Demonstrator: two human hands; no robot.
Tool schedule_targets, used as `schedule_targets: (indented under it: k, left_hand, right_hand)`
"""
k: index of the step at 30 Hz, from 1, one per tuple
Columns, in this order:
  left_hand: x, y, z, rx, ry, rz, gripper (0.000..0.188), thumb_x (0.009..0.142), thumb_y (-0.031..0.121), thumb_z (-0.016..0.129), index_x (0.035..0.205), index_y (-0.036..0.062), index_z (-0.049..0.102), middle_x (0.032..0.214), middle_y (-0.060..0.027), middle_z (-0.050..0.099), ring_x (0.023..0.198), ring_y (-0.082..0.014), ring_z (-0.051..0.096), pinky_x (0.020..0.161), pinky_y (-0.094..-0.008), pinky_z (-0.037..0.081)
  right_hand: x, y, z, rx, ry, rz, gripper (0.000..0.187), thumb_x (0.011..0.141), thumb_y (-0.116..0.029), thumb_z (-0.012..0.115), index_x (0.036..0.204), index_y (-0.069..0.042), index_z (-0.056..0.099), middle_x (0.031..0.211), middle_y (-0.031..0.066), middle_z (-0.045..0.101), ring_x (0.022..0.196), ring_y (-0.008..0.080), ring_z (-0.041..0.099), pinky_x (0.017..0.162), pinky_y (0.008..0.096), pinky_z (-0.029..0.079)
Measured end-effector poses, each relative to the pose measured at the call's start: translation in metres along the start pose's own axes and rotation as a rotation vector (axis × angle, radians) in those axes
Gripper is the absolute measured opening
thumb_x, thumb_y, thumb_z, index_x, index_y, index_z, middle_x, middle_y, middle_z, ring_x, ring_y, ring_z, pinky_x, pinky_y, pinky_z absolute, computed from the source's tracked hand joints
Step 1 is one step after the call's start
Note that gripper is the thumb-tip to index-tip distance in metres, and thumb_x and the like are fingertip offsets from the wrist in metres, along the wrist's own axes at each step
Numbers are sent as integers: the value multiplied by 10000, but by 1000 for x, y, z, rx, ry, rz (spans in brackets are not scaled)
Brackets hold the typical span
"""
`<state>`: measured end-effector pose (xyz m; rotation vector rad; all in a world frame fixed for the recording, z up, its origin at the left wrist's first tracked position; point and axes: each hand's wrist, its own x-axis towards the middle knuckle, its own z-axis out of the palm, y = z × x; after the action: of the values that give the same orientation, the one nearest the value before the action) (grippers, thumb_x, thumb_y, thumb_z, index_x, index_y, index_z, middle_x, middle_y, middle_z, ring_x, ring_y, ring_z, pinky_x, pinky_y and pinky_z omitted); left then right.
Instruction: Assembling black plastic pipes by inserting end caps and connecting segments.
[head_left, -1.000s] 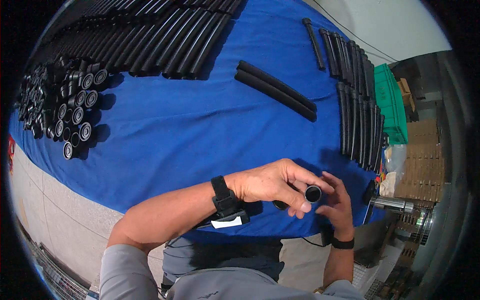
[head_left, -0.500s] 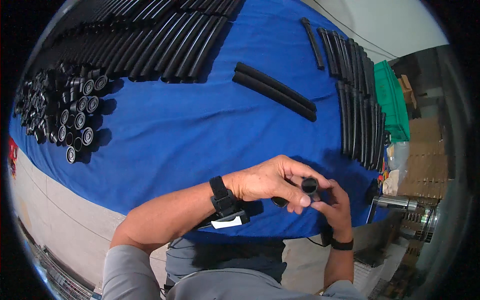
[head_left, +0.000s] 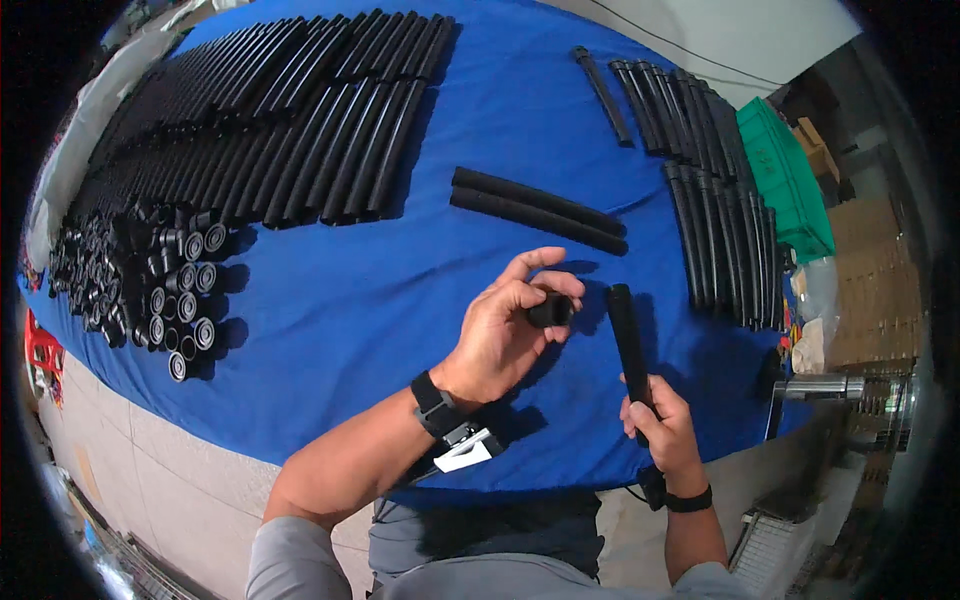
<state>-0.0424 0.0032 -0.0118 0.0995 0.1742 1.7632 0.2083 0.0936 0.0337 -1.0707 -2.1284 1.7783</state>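
Note:
Between thumb and fingers, my left hand (head_left: pixel 505 330) pinches a short black plastic cap (head_left: pixel 549 311), its hollow end turned toward the right. A black tube (head_left: pixel 625 335) stands tilted upward out of my right hand (head_left: pixel 662 425), whose fingers wrap its lower end. Cap and tube are apart, with a gap of blue cloth between them. Just beyond my hands, two loose black tubes (head_left: pixel 540 210) lie side by side on the blue-covered table (head_left: pixel 350 330).
Rows of black tubes (head_left: pixel 330 150) fill the far left, with a heap of black caps (head_left: pixel 130 275) nearer. Capped tubes (head_left: pixel 725 240) lie in rows at the right, beside a green crate (head_left: pixel 785 180). A metal clamp-like fixture (head_left: pixel 820 388) sits at the right edge.
My hands have come apart from being close together. The left now holds the cap farther from the table's front edge; the tube in my right hand has swung from end-on to lengthwise.

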Motion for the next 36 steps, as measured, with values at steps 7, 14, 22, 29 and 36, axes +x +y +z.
schedule_targets:
  k: [7,14,22,29,36]
  left_hand:
    - [4,1,-5,228,192,53,330,988,396,538,1040,72,573,933,-94,643,603,-141,560,445,-207,391]
    - [3,5,-5,192,191,1,410,997,470,476,1011,69,559,893,-75,615,553,-106,475,439,-210,374]
    - [2,5,-2,335,199,113,427,984,503,480,983,88,579,864,-51,587,625,-113,488,499,-233,394]
    - [3,10,1,475,182,194,549,1000,560,380,931,60,595,768,-58,567,688,-148,508,619,-283,412]
    - [1,8,0,874,234,386,519,1020,478,413,814,35,587,699,-62,579,647,-129,513,603,-274,405]
  right_hand:
    - [-16,-15,19,141,-46,-2,315,916,-65,554,1204,36,478,892,92,619,699,112,577,628,252,486]
    - [-32,-26,30,353,-114,10,403,937,-59,507,1313,60,426,942,146,621,650,115,582,519,237,473]
    - [-25,-20,53,410,-213,25,426,970,-92,518,1363,30,406,958,143,619,590,109,566,470,216,447]
    - [-27,-23,64,680,-237,171,493,995,-179,519,1433,-15,363,914,125,609,554,99,539,409,206,392]
    - [-30,-30,63,590,-195,257,527,1004,-150,503,1495,-79,324,833,72,586,509,62,468,404,195,357]
